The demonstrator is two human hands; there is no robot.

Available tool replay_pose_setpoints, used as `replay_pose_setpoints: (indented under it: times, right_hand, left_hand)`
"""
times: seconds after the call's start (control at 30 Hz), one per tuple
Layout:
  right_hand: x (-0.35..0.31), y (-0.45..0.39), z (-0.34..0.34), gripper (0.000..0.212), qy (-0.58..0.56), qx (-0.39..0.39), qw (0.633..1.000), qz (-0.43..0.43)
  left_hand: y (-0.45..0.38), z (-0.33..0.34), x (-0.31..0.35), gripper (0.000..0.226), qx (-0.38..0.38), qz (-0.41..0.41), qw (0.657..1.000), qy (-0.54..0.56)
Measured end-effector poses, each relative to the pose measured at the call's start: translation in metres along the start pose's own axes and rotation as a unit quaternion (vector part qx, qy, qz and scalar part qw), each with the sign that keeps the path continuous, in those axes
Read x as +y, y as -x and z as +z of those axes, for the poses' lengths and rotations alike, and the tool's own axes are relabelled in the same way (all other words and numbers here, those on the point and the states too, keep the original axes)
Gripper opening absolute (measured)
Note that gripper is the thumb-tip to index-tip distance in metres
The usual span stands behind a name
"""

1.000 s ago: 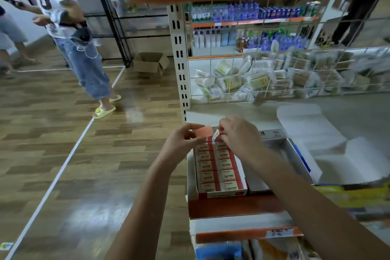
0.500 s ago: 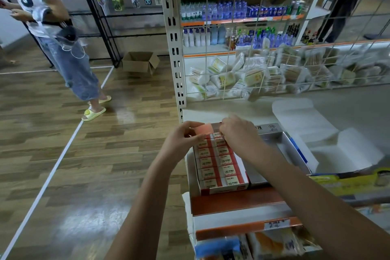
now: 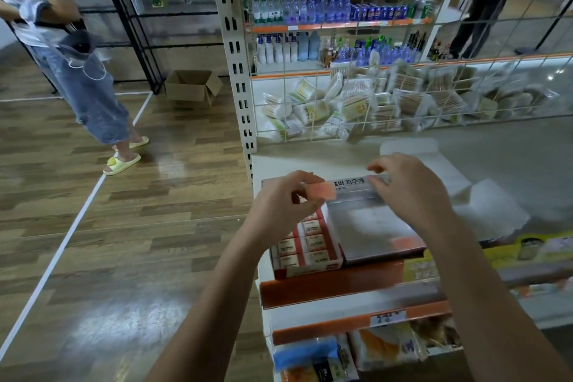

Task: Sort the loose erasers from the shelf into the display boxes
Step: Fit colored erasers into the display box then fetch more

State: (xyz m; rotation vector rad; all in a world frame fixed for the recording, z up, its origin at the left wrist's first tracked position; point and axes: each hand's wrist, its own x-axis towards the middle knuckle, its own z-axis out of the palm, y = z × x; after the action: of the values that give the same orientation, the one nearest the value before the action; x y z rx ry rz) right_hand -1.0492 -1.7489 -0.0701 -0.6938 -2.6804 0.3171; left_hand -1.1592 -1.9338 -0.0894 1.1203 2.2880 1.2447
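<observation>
Filling boxes on shelf (image 3: 328,287): red display box (image 3: 305,246) looks pretty much full of erasers, grey box (image 3: 372,228) beside it empty. Left hand (image 3: 283,206) pinches pink eraser (image 3: 321,191) above red box's far end. Right hand (image 3: 409,192) loosely curled, grasping nothing, over grey box. Next move, I guess: drop eraser into grey box. Versus half second ago: right hand off red box, eraser lifted clear.
</observation>
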Motion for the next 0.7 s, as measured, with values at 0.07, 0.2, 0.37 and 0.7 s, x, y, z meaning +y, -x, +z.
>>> replay_pose_setpoints:
  times: [0.07, 0.2, 0.37, 0.7]
  right_hand:
    - [0.022, 0.008, -0.011, 0.024, -0.003, -0.016, 0.999, 0.052]
    - [0.049, 0.015, -0.019, 0.036, 0.004, -0.122, 0.982, 0.144]
    - [0.063, 0.012, -0.018, 0.041, -0.052, -0.195, 0.963, 0.177]
    - [0.080, 0.003, -0.010, 0.037, -0.039, -0.306, 0.947, 0.090]
  left_hand:
    - [-0.001, 0.010, 0.013, 0.030, -0.010, 0.029, 0.999, -0.033]
    - [-0.005, 0.030, 0.032, 0.031, -0.044, 0.083, 0.989, -0.113]
    - [-0.010, 0.052, 0.046, 0.029, -0.049, 0.085, 0.977, -0.190]
    - [-0.019, 0.095, 0.061, 0.027, -0.090, 0.004, 0.940, -0.328]
